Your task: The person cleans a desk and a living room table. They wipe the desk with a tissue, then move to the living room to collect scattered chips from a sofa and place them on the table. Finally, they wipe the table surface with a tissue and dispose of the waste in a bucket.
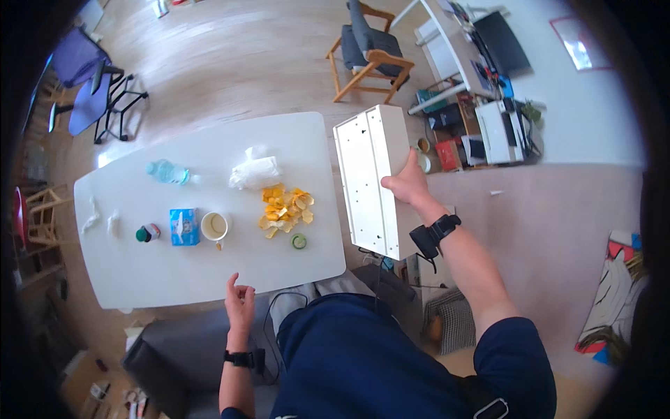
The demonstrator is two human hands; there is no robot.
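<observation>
My right hand (407, 180) grips the side of a white box-like unit (361, 183), tilted beyond the table's right end, its face with small holes turned up. My left hand (241, 301) is empty, fingers apart and partly curled, at the near edge of the white table (157, 280). On the table lie a heap of orange peels (285, 207), a green round lid or roll (299, 241), a white plastic bag (255, 173), a white mug (214, 226), a blue tissue pack (184, 227), a small jar with a green cap (148, 232) and a clear plastic bottle (168, 172) on its side.
Crumpled white tissues (112, 222) lie at the table's left. A grey sofa (178, 351) stands behind the near edge. Beyond the table are a wooden armchair (374, 50), a purple office chair (89, 102), and a printer (500, 133) beside a white desk (450, 36).
</observation>
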